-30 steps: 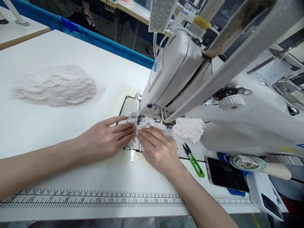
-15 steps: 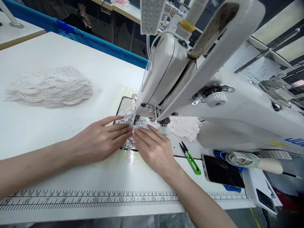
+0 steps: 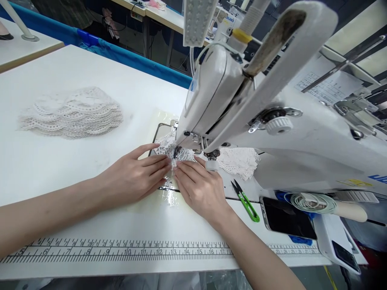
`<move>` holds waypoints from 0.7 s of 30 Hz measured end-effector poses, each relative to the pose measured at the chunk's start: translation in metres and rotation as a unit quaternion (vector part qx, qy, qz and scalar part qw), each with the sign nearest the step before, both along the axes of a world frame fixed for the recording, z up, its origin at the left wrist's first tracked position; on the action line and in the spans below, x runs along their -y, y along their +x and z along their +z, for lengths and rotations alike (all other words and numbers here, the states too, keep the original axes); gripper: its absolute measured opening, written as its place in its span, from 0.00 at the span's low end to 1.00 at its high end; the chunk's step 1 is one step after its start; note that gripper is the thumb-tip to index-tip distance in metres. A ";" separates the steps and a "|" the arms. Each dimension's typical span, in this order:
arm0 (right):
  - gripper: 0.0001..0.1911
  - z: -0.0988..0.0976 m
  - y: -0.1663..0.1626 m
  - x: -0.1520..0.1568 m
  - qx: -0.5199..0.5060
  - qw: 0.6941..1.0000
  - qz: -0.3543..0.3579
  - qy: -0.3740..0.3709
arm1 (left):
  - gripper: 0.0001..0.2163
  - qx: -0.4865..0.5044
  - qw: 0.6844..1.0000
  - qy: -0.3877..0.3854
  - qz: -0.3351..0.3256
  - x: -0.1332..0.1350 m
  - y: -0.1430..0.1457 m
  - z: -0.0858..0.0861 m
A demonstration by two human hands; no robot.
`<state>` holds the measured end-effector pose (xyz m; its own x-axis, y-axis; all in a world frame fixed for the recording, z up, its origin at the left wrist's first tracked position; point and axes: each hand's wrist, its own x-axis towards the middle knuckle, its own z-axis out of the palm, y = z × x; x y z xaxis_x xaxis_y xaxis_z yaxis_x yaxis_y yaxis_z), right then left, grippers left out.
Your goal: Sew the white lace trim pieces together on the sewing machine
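Note:
White lace fabric (image 3: 165,144) lies bunched under the presser foot (image 3: 175,152) of a white sewing machine (image 3: 208,88). My left hand (image 3: 140,173) rests flat on its left edge, fingers stretched toward the needle area. Close beside it, my right hand (image 3: 202,187) lies on the fabric from the right, its fingers extended and pointing at the presser foot. Both hands press down on the lace rather than gripping it. Another piece of white lace (image 3: 238,161) sits behind the right hand, on the machine bed under the arm.
A stack of lace pieces (image 3: 72,114) lies on the left of the white table. Green thread snips (image 3: 246,203), a black-screened phone (image 3: 287,217) and a roll of pale cord (image 3: 313,202) are at the right. A printed ruler (image 3: 121,253) runs along the front edge.
The lace under the foot has shifted slightly, and more of it shows around the foot. Both hands remain flat beside it. The whole view has moved a little to the right.

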<state>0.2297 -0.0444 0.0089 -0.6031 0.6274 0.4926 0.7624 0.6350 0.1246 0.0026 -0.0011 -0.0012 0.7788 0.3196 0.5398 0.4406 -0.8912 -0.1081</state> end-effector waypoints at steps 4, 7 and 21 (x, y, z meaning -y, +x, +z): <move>0.11 0.003 -0.002 0.002 -0.007 1.000 -0.004 -0.007 | 0.15 -0.006 1.000 -0.009 0.005 0.003 -0.002 0.001; 0.10 0.003 -0.002 0.001 -0.007 1.000 -0.009 0.000 | 0.15 -0.008 1.000 -0.016 0.010 0.000 -0.002 -0.001; 0.12 0.002 -0.003 -0.005 0.023 0.998 -0.055 -0.010 | 0.17 -0.021 0.999 0.004 0.033 -0.014 -0.001 -0.003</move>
